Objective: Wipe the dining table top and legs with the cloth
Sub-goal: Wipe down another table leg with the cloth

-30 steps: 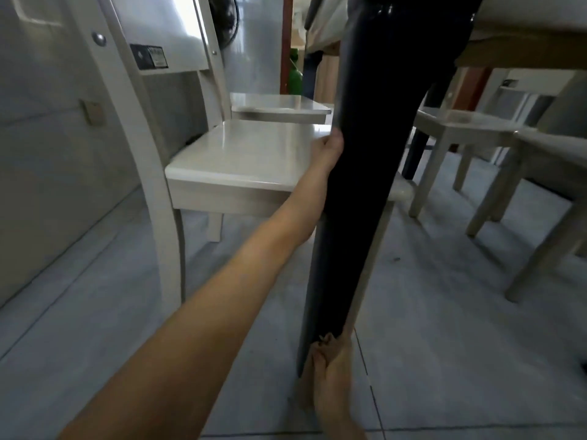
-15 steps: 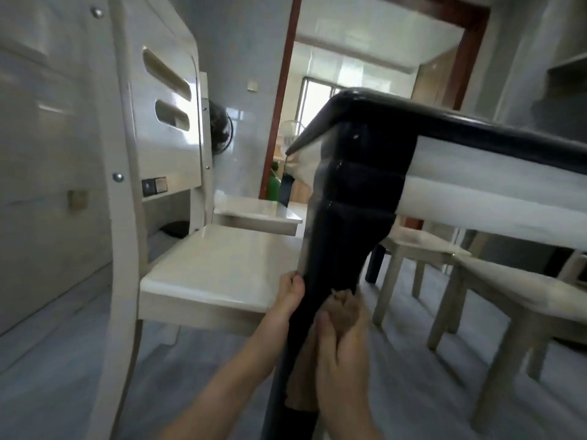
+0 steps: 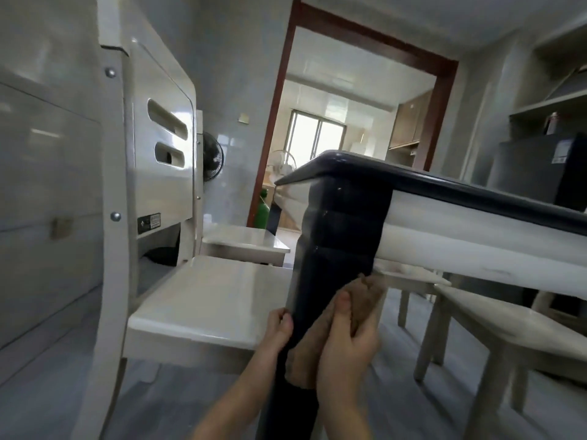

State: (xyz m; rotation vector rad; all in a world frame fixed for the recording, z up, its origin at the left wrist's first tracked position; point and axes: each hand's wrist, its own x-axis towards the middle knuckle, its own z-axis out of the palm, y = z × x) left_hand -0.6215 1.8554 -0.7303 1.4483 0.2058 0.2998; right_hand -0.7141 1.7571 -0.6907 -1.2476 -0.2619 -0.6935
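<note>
The dining table has a dark glossy top edge, a white apron and a dark corner leg right in front of me. My right hand presses a brown cloth against the front of the leg, about halfway up it. My left hand grips the leg's left side at the same height, fingers wrapped behind it. The leg's foot is out of view below.
A white chair stands close on the left, its seat touching the leg's side. A second white chair sits under the table on the right. A doorway opens behind. A dark appliance stands at the back right.
My right hand has slid the cloth from the leg's foot up to mid-height. The view has risen from floor level to the table's edge. My left hand stays on the leg.
</note>
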